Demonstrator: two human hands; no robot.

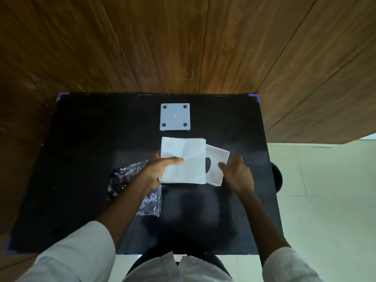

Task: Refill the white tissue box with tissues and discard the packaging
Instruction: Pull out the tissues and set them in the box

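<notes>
A stack of white tissues (184, 159) is held above the black table (81, 159) by my left hand (160, 169), thumb on top and fingers beneath. Partly hidden under the stack's right side lies the white tissue box (216, 163), open side up, with a dark oval slot showing in its bottom. My right hand (238, 174) rests at the box's right edge with fingers spread, holding nothing. The box's white base plate (175, 117), with a dark pad at each corner, lies apart toward the back. The clear plastic packaging (132, 186) with black print lies crumpled under my left forearm.
A wooden panelled wall stands behind the table. Pale floor tiles (325, 190) run along the right side, with a dark round stool (276, 177) at the table's right edge. Blue tape marks the table's corners.
</notes>
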